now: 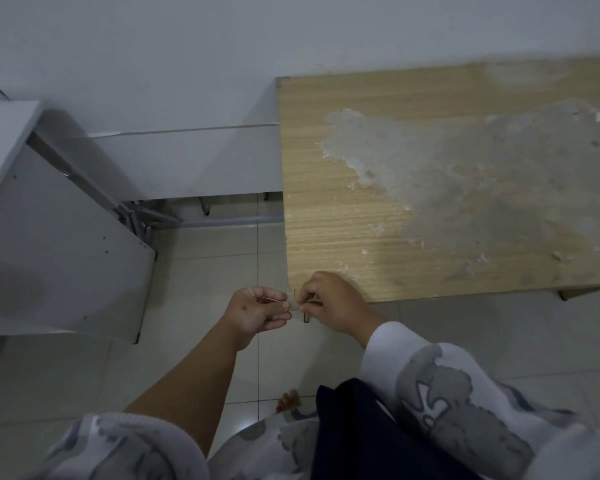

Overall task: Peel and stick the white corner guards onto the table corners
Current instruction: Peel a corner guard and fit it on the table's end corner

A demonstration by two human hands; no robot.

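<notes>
A wooden table with a worn, whitish patch on its top fills the right half of the view. Its near left corner lies right behind my hands. My left hand and my right hand meet just in front of that corner. Between their fingertips they pinch a small pale corner guard, which is mostly hidden by the fingers. A thin clear piece shows at my left fingertips; whether it is a peeled backing I cannot tell.
A white panel or cabinet leans at the left, with metal legs behind it by the white wall. Pale floor tiles lie between it and the table. My foot shows below.
</notes>
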